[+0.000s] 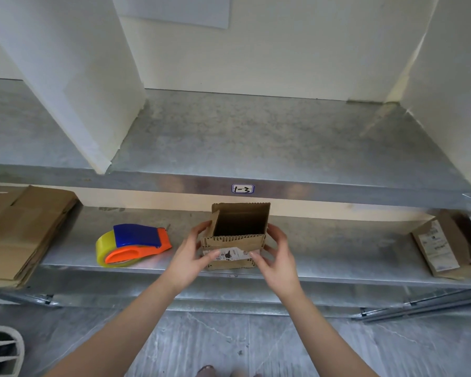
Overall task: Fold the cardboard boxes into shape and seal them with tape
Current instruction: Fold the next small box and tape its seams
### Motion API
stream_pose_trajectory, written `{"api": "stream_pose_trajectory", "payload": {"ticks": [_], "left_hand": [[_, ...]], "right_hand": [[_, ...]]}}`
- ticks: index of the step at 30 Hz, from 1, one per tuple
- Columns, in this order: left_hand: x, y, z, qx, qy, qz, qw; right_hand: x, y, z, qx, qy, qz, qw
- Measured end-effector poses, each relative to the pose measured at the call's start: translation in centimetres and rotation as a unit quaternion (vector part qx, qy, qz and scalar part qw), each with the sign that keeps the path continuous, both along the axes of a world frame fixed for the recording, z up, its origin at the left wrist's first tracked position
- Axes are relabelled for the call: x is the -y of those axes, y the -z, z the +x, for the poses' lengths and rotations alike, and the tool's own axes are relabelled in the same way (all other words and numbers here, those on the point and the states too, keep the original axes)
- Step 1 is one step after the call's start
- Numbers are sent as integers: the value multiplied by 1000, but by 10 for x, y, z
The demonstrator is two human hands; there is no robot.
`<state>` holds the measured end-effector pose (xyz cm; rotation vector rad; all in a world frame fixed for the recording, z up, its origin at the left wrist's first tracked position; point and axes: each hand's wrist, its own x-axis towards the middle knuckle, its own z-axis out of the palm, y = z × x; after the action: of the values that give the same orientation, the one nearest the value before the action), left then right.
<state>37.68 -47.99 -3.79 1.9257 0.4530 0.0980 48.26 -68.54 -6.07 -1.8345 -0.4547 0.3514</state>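
A small brown cardboard box (237, 238) stands on the lower metal shelf (324, 257), its top open and its flaps up, with a white printed label on the near face. My left hand (192, 254) grips its left side, thumb on the front near the label. My right hand (276, 254) grips its right side, thumb likewise on the front. To the left of the box lies a tape dispenser (132, 244) in blue and orange with a roll of yellowish clear tape.
A stack of flat cardboard sheets (17, 232) lies at the shelf's left end. A folded box with white labels (446, 243) sits at the right end. Above is an upper metal shelf (256, 148) tagged "1-3", with white dividers. Grey floor lies below.
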Motion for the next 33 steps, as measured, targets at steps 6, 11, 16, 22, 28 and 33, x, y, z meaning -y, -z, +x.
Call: {"api": "stream_pose_trajectory", "payload": {"ticks": [6,11,16,22,28,33], "left_hand": [[-2,-4,1,7,42,116,992],[-3,-9,5,29,16,125,992],[-5,-11,6,16,-36,52,998],[-4,-14,15,21,-75,18,997],[-16,-21,31,6,2,-82,997],[-20,-12,23,12,-3,-60,998]], "right_hand": [[3,-4,4,48,-20,-22,998],[4,-2,10,12,-10,-19,1000],[2,-6,14,-51,14,-10,999],[0,-20,20,-82,21,-1,996],[-4,-34,35,-134,-50,-36,989],[-4,-28,32,-116,-63,-54,990]]}}
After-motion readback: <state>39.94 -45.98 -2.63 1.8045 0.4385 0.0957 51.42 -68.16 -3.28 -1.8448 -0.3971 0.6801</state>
